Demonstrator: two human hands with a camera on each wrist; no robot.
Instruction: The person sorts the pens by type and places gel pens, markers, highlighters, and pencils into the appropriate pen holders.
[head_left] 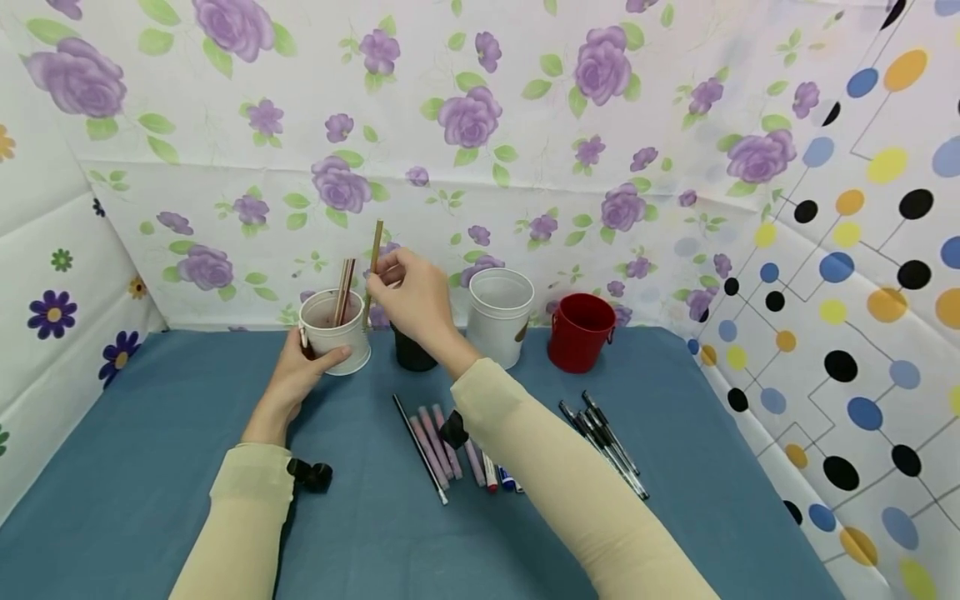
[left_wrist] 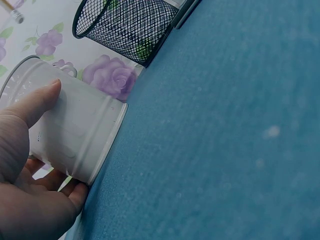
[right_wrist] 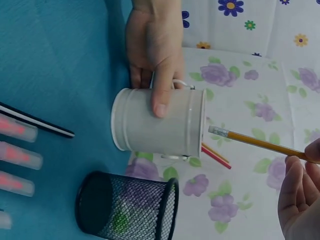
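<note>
Sleeves of pale cloth filled the near edge of the head view, both forearms reaching far across the blue counter (head_left: 150, 467). At the right hand (head_left: 414, 293), the grip was a fingertip pinch on a yellow pencil (head_left: 372, 271), held nearly upright with its eraser end just above the rim of the white cup (head_left: 333, 333), not yet inside. That hand hung raised over the black mesh holder (head_left: 412, 352), wrist bent downward. The left hand (head_left: 296, 379) wrapped the white cup from the near side, thumb across its front wall and fingers behind, its grip closed round the cup, which stood on the counter at far left. Two reddish pencils (head_left: 345, 292) already stood in the cup. To the right stood a taller white bucket (head_left: 498, 315) and a red bucket (head_left: 579, 332). Nearer, between the arms, lay pink markers (head_left: 433, 440); right of the right forearm lay a bunch of black pens (head_left: 609, 443).
</note>
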